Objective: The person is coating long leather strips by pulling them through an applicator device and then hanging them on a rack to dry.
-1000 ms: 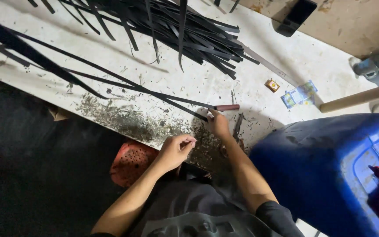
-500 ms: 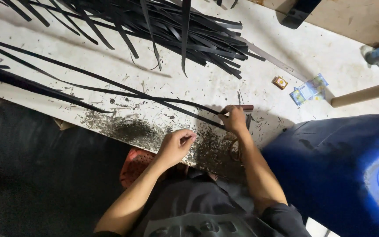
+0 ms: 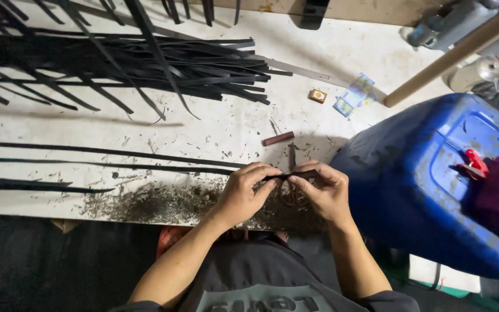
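Both sets of fingers are meeting at the centre of the frame, clamped on the near end of a long black strip [image 3: 145, 167]. The left hand [image 3: 244, 193] is pinching it from the left side, thumb and fingers pressed together on it, and the right hand [image 3: 321, 190] is gripping the very tip just beside, fingertips almost touching those of the left. From there the strip is running away toward the left edge of the frame, lying flat on the white table [image 3: 232, 124]. Under the hands, dark shavings [image 3: 151, 202] are covering the table's lower edge. Just above the hands a short brown stick [image 3: 278, 138] is lying. A heap of black strips [image 3: 145, 63] is filling the upper left. A blue drum [image 3: 428, 173] is standing at the right, and a wooden handle [image 3: 451, 49] is slanting across the upper right.
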